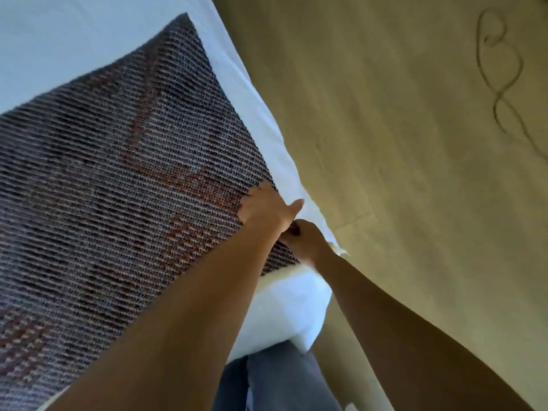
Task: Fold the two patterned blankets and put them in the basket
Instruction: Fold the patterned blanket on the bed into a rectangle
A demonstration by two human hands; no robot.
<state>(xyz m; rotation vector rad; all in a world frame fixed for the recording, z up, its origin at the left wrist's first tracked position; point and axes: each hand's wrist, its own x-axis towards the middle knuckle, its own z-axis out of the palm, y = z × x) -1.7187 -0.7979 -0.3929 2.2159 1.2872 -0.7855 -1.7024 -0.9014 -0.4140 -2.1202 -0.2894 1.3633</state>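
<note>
Closest to the lens are the person's two bare forearms, the left forearm (178, 307) crossing over the fabric and the right forearm (385, 307) coming in off the side of the bed.

Going left to right: one patterned blanket (118, 173), grey weave with reddish streaks, lies spread on the white bed (59, 48). It looks pretty flat, and whether it's been doubled over at all is hard to say. At its near corner, the left hand (265, 210) has its fingers slid under the blanket's edge with the thumb (296, 204) poking out, so honestly can't tell if it's clamped on or just tucked in. Just beside it, the right hand (305, 241) has its fingers curled tight around the corner fabric.

So the task looks early on: folding of this one is barely underway, nothing is stowed.

Count: blankets in sight, one; the second isn't in view. Baskets, zero visible. Hands, two. Further right there's tan floor (385, 114) with one loopy cord (501, 78) lying on it.
</note>
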